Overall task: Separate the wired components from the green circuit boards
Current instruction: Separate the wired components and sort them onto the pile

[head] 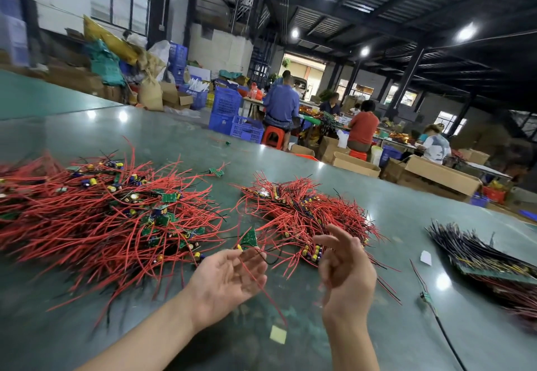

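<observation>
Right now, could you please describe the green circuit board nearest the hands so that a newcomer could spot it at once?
Start at the big pile of red wires on the left of the green table and follow its near right edge toward the left hand. Just beyond that hand's fingertips a small green board stands tilted on edge. Unlike the boards buried in the pile, it sits alone in the gap between the two red heaps.

Two hands: left hand (229, 279), right hand (347, 269). Two red-wire piles on table (87, 126): large left pile (96, 219), smaller middle pile (305, 216). One stack of black-wired boards (482, 254) at right. One green circuit board (249, 238) at left hand's fingertips. One yellow paper scrap (278, 334), one white scrap (425, 257). Individual wires too many to count.
</observation>
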The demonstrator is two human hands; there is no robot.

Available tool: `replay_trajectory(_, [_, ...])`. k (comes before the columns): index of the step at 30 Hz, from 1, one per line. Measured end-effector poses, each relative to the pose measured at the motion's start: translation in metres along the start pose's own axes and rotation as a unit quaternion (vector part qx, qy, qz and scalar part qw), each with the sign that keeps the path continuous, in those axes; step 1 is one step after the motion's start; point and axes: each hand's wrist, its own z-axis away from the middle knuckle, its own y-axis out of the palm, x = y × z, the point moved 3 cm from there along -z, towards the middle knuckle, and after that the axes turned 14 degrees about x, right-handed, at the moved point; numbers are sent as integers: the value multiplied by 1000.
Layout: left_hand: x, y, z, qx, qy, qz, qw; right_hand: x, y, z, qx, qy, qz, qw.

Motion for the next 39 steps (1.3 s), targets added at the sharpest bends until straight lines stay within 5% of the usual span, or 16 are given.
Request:
replay_trajectory(4, [1, -2, -1, 26, -21, 1, 999, -25, -6, -5, -30, 102, 100, 989])
replay_trajectory(9, [6, 2, 0, 43, -42, -83, 995, -42, 22, 8, 232, 76, 381, 892])
replay_trajectory(15, [11, 6, 2, 63, -52, -84, 993, -43, 27, 11, 279, 18, 447, 850])
replay_trajectory(26, [14, 10, 7, 112, -81, -63, 988, -39, 27, 7, 181, -2, 361, 915])
replay_trajectory(30, [13, 10, 6, 78, -97, -86, 989, -38, 34, 9, 207, -13, 384, 900])
replay_trajectory(35, [14, 12, 7, 79, -87, -106, 987, -45, 27, 6, 148, 51, 316, 936])
replay_trajectory(39, [15, 15, 7, 82, -62, -138, 985, -42, 26, 5, 158, 51, 325, 931])
